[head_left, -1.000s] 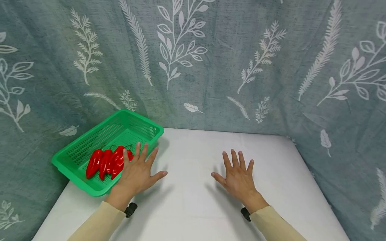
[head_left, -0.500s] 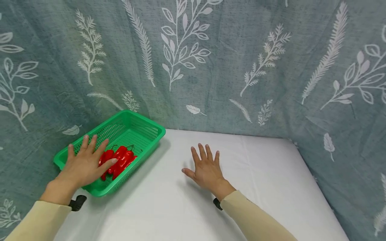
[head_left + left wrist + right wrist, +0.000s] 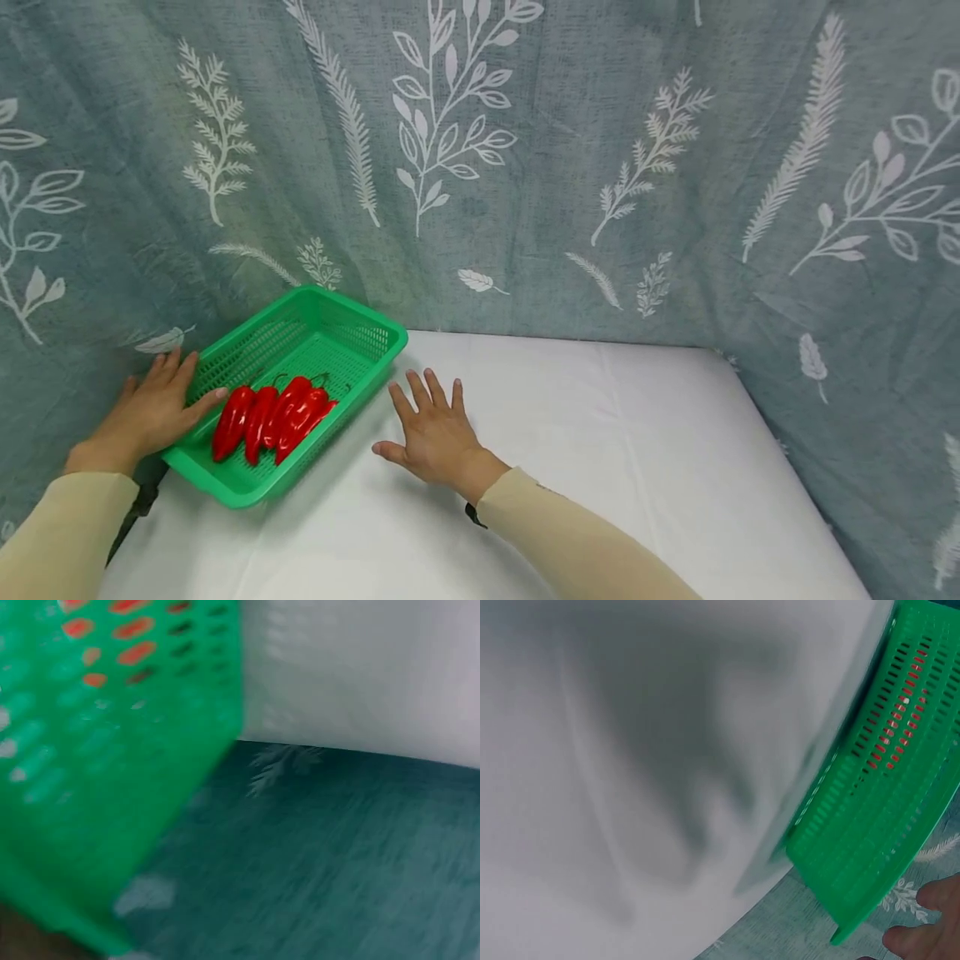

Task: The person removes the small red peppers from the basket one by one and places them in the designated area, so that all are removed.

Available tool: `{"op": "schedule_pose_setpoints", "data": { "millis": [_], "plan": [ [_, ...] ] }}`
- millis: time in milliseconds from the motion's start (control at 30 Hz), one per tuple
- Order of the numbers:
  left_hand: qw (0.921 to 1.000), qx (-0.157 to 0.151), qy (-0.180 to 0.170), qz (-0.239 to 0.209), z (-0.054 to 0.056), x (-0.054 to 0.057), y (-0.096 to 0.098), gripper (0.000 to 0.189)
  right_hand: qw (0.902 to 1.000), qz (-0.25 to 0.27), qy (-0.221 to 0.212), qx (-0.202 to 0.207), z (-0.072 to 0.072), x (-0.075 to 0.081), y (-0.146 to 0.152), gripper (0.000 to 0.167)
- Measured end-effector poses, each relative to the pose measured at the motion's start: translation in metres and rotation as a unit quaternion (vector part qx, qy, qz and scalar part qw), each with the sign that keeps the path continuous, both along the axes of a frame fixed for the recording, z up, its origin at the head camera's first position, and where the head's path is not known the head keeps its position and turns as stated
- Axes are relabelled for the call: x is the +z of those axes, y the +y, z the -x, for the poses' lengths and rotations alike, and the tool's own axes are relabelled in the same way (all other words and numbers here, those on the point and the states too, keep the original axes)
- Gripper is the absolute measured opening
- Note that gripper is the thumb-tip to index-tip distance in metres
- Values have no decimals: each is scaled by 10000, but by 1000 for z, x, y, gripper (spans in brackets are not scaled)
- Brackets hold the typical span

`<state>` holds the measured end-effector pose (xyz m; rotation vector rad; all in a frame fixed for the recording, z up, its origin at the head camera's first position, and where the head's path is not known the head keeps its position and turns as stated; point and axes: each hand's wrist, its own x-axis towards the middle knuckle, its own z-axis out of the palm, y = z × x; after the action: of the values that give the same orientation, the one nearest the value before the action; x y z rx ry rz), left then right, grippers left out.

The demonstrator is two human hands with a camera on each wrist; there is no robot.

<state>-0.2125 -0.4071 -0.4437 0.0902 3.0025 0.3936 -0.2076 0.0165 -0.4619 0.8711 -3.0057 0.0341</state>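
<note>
A green plastic basket (image 3: 360, 392) with slotted walls stands at the left of the table, holding several shiny red peppers (image 3: 262, 421) side by side. My left hand (image 3: 146, 408) is at its outer left side, fingers straight, the thumb reaching over the rim. In the left wrist view the slotted basket wall (image 3: 112, 750) fills the left part, with red showing through the slots. My right hand (image 3: 435, 429) hovers right of the basket with its fingers spread and nothing in it. The right wrist view has its fingertips (image 3: 922, 922) at the lower right corner, near the basket's rim.
A white cloth covers the table (image 3: 570, 467). Behind it and along both sides hangs a grey-green curtain (image 3: 525, 250) with white leaf prints, close behind the basket and the left hand.
My left hand has moved left, from over the basket's near right edge across the peppers to its outer left side. My right hand has moved left toward the basket. The basket stays put.
</note>
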Motion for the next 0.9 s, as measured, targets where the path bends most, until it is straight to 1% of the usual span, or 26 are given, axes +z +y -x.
{"op": "schedule_pose_setpoints", "data": {
  "millis": [67, 167, 267, 367, 533, 700, 900],
  "plan": [
    [10000, 67, -54, -5, 0, -5, -4, 106, 10000, -32, 48, 52, -2, 0, -5, 88],
    [9999, 118, -54, 77, 1, -9, -5, 110, 9999, -73, 131, 42, -5, 0, -7, 88],
    [9997, 114, 4, 200, 1, -11, 0, 111, 9999, 11, 152, -2, -5, 0, -7, 87],
    [9995, 101, 64, 286, 0, -11, 12, 113, 9997, 199, 116, -63, -3, 0, -4, 86],
    [9998, 120, 98, 150, -4, -13, 43, 114, 9984, 460, 93, -299, 3, 1, 3, 86],
    [9998, 108, 142, -8, -11, -15, 78, 114, 9967, 665, -129, -448, 6, 4, 13, 88],
    [9990, -151, 413, 99, -20, -11, 129, 111, 9927, 823, -340, -809, 11, 2, 36, 87]
  ]
}}
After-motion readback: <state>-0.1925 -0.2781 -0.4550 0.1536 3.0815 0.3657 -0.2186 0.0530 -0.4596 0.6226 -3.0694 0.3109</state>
